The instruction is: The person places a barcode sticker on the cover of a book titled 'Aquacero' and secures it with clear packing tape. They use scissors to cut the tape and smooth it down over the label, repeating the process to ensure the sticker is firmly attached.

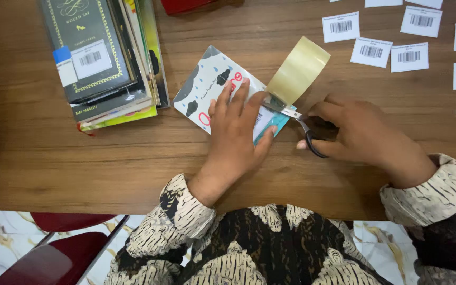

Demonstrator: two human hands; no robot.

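- Patterned sleeves (270, 248) sit nearest; marble floor (6, 237) shows below the wooden table (54, 158).
- Left hand (236, 134), fingers spread, presses a small book (209, 87) flat mid-table.
- Right hand (362, 132) grips scissors (299, 124) at the tape roll (297, 69).
- Stacked books (101, 58) far left, barcode labels (397, 37) far right.

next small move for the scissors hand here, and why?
Probably close the scissors to cut the tape. The right hand has the blades at the strip running from the tape roll down to the book, and the left hand lies flat on the cover, pinning it to the table.
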